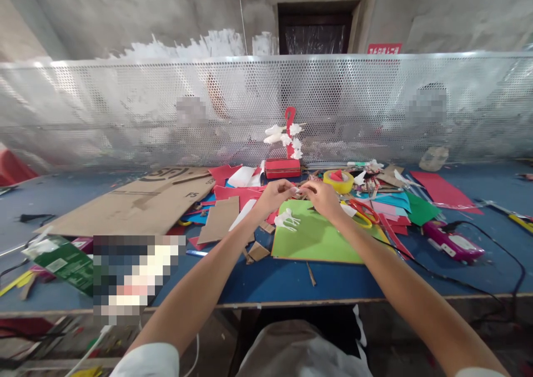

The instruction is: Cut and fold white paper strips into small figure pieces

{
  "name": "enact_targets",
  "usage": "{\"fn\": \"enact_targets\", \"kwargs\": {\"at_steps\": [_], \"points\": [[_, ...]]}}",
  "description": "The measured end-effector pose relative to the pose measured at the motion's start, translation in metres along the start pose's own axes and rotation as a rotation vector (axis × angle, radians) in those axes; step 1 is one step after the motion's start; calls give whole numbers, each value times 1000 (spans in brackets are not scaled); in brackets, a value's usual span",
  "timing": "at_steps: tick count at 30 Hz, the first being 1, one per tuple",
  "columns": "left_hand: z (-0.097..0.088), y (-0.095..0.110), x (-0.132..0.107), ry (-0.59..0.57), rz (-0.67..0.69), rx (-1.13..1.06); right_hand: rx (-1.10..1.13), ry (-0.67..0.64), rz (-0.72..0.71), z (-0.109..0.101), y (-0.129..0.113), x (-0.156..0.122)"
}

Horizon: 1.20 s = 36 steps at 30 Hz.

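Observation:
Over the far edge of a light green sheet [325,244], my left hand [275,194] and my right hand [323,198] meet fingertip to fingertip. Both are closed in a pinch on a small white piece [297,190], maybe paper; its shape is mostly covered by the fingers. A white cut-out with thin strips [286,220] lies on the green sheet, below my left hand. Scissors [365,217] with orange and yellow handles rest right of my right hand. Behind my hands stands a red hook-shaped piece [290,119] with white flower-like pieces, on a red box [282,168].
Flat cardboard [137,202] covers the table's left part. Yellow tape [338,181] and coloured paper scraps lie behind and right. A purple corded device [453,244] sits right, its black cable crossing the front. A perforated metal screen [233,110] closes the back.

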<state>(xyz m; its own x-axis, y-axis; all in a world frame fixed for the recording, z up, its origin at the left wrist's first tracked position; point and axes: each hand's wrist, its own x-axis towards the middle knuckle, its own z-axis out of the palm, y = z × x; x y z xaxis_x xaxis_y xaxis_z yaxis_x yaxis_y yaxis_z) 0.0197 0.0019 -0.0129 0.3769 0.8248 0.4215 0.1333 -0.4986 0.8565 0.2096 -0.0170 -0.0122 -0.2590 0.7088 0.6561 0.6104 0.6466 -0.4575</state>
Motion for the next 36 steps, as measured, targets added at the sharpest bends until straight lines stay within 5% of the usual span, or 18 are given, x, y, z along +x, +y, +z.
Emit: {"fn": "enact_targets", "kwargs": {"at_steps": [16, 25, 36], "points": [[-2, -2, 1, -5, -7, -38, 300, -27, 51, 1, -4, -3], [-4, 6, -3, -65, -25, 74, 15, -9, -27, 1, 0, -3], [-2, 4, -1, -114, -14, 38, -12, -71, 23, -5, -8, -4]]}}
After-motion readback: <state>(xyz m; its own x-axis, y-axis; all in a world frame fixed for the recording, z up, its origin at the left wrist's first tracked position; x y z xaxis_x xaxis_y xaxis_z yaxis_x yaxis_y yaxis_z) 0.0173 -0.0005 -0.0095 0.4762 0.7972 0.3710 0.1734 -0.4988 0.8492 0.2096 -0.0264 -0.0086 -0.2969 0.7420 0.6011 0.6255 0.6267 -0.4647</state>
